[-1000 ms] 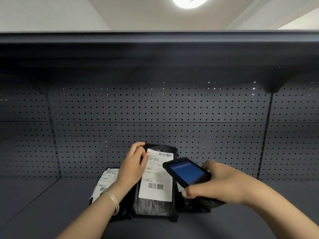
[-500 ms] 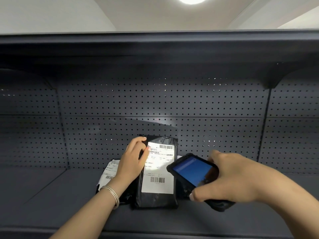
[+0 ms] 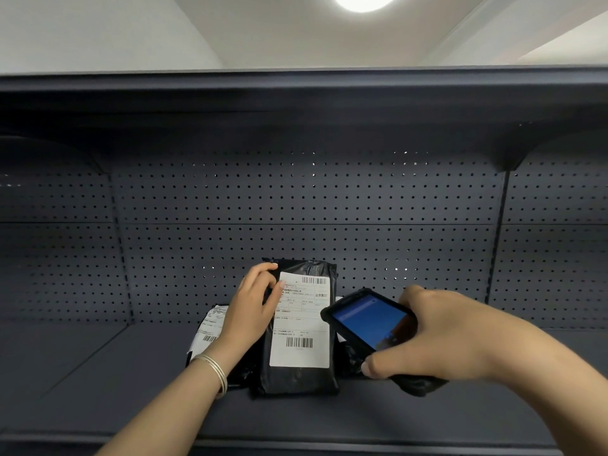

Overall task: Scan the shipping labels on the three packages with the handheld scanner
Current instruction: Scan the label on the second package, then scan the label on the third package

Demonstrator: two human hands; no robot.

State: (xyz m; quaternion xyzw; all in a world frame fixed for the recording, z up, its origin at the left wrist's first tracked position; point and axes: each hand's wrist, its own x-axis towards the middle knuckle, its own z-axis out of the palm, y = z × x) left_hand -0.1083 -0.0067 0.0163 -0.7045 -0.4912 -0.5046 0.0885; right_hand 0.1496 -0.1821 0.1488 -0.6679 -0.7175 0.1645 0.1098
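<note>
A black poly-bag package [image 3: 297, 378] stands tilted on the shelf, its white shipping label [image 3: 301, 324] with two barcodes facing me. My left hand [image 3: 251, 312] grips its upper left edge and holds it up. Behind that hand lies a second package, of which the white label [image 3: 210, 327] shows. A third black package [image 3: 350, 360] is mostly hidden behind the scanner. My right hand [image 3: 437, 337] holds the black handheld scanner [image 3: 368, 319], blue screen lit, its front end close to the label's right edge.
The grey shelf board [image 3: 98, 390] stretches left and right of the packages. A perforated back panel [image 3: 296, 199] rises behind them. The upper shelf [image 3: 296, 93] overhangs above. The front lip [image 3: 329, 445] runs along the bottom.
The scanner has shifted right and slightly down, off the label, so the whole label shows. My left hand keeps holding the package upright. My view has tipped a little.
</note>
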